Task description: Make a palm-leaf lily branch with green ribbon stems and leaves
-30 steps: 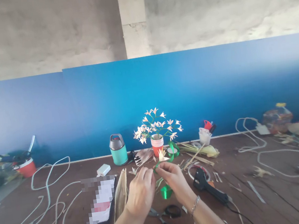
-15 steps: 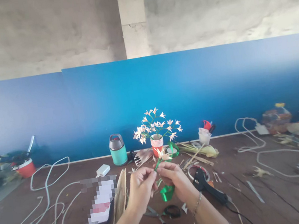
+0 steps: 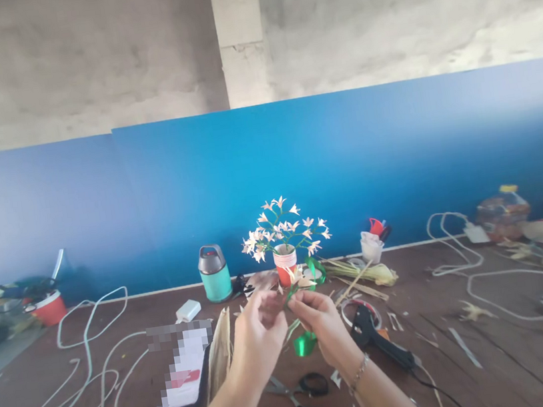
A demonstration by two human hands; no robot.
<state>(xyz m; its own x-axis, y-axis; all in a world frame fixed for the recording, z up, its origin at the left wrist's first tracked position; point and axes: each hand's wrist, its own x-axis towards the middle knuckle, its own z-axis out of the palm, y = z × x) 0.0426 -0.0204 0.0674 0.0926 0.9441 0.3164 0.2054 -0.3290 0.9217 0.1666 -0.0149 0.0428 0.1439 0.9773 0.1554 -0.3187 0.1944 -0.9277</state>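
Note:
My right hand pinches the green-wrapped stem of a cream artificial flower between thumb and fingers. My left hand is curled round the other side of that stem, fingertips against it and partly hidden from me. Below the right fingers a loop of shiny green ribbon hangs down. Just behind, a red-and-white paper cup holds a branching spray of similar small flowers. Under my wrists lie black-handled scissors with their blades apart.
Left of my hands are a dried husk, a phone, a charger and a teal flask. A glue gun and a tape roll lie right. Behind are pale stalks; white cables sprawl leftward.
My left fingers opened a little away from the stem, then lifted and curled back at it. The flower tipped slightly rightward. My right hand kept its pinch, and the ribbon loop shifted slightly.

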